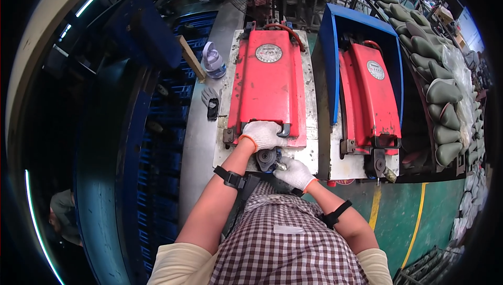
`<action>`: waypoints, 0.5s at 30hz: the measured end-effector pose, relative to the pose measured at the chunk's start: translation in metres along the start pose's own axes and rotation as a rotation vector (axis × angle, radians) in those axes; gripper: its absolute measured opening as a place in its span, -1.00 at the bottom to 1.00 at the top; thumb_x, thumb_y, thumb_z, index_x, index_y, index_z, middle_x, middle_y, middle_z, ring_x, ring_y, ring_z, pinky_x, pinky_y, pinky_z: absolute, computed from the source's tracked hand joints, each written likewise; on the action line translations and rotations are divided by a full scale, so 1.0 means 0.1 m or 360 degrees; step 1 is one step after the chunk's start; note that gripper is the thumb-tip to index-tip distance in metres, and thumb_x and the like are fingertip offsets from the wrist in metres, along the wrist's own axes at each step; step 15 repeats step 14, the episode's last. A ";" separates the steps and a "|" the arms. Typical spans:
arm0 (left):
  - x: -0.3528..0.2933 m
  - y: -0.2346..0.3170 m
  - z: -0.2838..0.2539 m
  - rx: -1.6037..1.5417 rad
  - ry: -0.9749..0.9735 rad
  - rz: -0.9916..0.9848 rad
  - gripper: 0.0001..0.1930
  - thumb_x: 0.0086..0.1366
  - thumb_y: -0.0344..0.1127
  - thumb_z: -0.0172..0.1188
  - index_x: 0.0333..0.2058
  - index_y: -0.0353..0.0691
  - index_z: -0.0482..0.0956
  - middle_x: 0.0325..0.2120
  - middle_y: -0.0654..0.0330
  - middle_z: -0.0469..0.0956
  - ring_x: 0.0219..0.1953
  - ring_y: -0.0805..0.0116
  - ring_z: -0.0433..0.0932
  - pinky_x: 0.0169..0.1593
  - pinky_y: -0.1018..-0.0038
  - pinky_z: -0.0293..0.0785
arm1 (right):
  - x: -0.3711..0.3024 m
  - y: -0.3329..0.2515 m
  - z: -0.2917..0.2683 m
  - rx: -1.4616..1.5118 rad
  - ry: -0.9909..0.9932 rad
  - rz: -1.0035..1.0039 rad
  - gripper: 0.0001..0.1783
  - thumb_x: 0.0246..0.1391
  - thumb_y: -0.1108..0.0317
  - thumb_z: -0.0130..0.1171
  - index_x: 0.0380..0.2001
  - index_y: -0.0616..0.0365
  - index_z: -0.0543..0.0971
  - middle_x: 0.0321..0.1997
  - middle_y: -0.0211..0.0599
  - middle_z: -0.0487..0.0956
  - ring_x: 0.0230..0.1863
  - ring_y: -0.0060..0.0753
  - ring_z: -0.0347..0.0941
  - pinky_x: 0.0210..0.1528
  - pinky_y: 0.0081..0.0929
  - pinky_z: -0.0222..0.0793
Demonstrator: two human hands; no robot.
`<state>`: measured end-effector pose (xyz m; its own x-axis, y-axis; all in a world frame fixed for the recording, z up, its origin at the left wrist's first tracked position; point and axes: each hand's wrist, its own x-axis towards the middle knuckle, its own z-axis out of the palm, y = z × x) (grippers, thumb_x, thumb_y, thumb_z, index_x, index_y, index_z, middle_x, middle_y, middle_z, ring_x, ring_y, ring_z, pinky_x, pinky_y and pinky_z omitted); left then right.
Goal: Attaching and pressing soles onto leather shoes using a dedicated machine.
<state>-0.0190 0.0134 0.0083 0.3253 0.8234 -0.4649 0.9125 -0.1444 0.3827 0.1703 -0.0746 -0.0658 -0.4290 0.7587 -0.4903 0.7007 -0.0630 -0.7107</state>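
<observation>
A red metal mould press (pixel 267 83) with a round silver plate on its lid lies in front of me on a pale, stained bench. My left hand (pixel 262 134), in a white knit glove with an orange cuff, is closed over the black handle (pixel 285 131) at the lid's near edge. Just below it sits a dark round latch (pixel 266 156). At the latch's right side, my gloved right hand (pixel 294 174) grips a short lever (pixel 281 166), whose end looks worn and wrapped. The right fingertips are partly hidden.
A second red press (pixel 370 93) stands to the right inside a blue frame (pixel 331 59). To the left, a bottle (pixel 213 62), a grey glove (pixel 209 95) and a small black object (pixel 212 109) lie on a metal ledge. Grey-green moulded pieces (pixel 443 92) fill a far-right rack.
</observation>
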 end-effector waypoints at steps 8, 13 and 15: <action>0.01 0.00 0.00 0.0014 -0.0009 -0.0002 -0.46 0.13 0.25 0.29 -0.18 -0.11 0.75 -0.47 0.17 0.73 -0.25 0.16 0.74 -0.06 0.19 0.59 | 0.07 0.17 0.10 0.0070 0.0060 -0.0131 -0.37 0.05 -0.03 0.30 0.13 0.11 0.62 -0.06 0.13 0.70 0.02 0.14 0.64 0.14 -0.17 0.51; 0.01 0.02 -0.03 -0.0024 -0.0074 -0.0040 -0.47 0.13 0.25 0.29 -0.18 -0.10 0.75 -0.48 0.19 0.73 -0.25 0.18 0.74 -0.06 0.22 0.59 | 0.05 0.12 0.07 0.0050 0.0050 -0.0116 -0.37 0.06 -0.03 0.30 0.13 0.10 0.62 -0.04 0.14 0.69 0.03 0.13 0.64 0.15 -0.15 0.51; 0.01 0.03 -0.05 -0.0035 -0.0082 -0.0039 -0.47 0.14 0.24 0.29 -0.18 -0.11 0.75 -0.47 0.18 0.73 -0.25 0.18 0.75 -0.06 0.21 0.59 | 0.04 0.13 0.07 0.0052 0.0051 -0.0113 -0.37 0.06 -0.03 0.30 0.13 0.10 0.62 -0.04 0.14 0.69 0.03 0.13 0.64 0.15 -0.15 0.51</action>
